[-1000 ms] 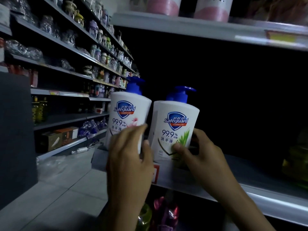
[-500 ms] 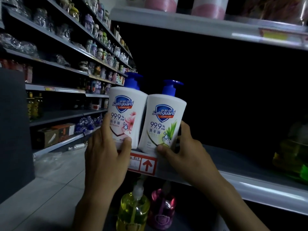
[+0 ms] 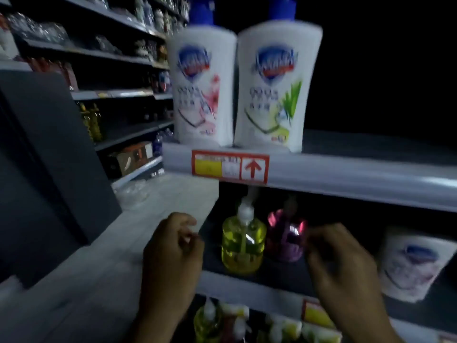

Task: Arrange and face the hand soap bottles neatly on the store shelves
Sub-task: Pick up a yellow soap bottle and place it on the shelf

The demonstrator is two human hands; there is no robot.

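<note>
Two white soap bottles with blue pumps stand side by side at the front edge of the upper shelf (image 3: 346,174): a pink-flower one (image 3: 201,85) on the left and a green-leaf one (image 3: 273,87) on the right, labels facing me. On the shelf below stand a yellow pump bottle (image 3: 243,246) and a pink-purple bottle (image 3: 285,238). My left hand (image 3: 173,253) hovers left of the yellow bottle, fingers curled and empty. My right hand (image 3: 338,261) is just right of the pink-purple bottle, holding nothing. The view is blurred.
A white bottle (image 3: 413,266) with a blue logo stands at the right of the lower shelf. More pump bottles (image 3: 222,320) fill the shelf beneath. A red price tag (image 3: 230,167) sits on the upper shelf edge. A dark panel (image 3: 49,169) and an aisle of shelves lie to the left.
Both hands have let go of the two white bottles, which now stand on the upper shelf, and have dropped to the lower shelf. The camera has tilted downward.
</note>
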